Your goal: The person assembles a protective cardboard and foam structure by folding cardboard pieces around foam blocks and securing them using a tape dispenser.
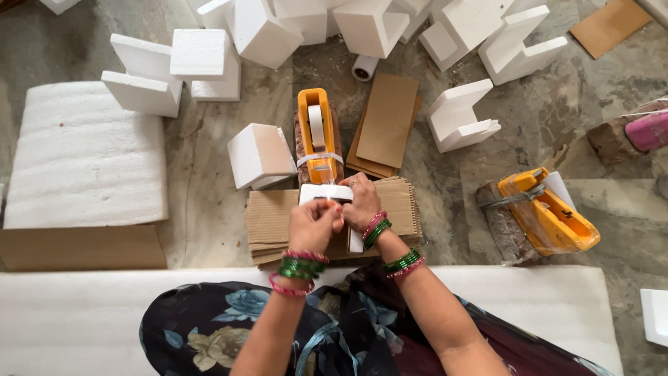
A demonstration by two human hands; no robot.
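Taping step, by the look of it. Left hand (313, 224) pinches the near end of a clear tape strip (327, 199) with fingers closed on it; right hand (362, 205) presses down on a white foam piece (325, 192), wrapped partly in cardboard, and seems to hold it steady. The piece sits on a stack of corrugated sheets (268, 221), right in front of the orange tape dispenser (316, 134) strapped to a brick. Judging from this, next move calls for pulling the strip taut and tearing it on the dispenser blade without shifting the piece. Beyond: a taped foam block (259, 154), flat cardboard pieces (386, 122), loose foam corners (459, 117), a second dispenser (550, 212) off right.
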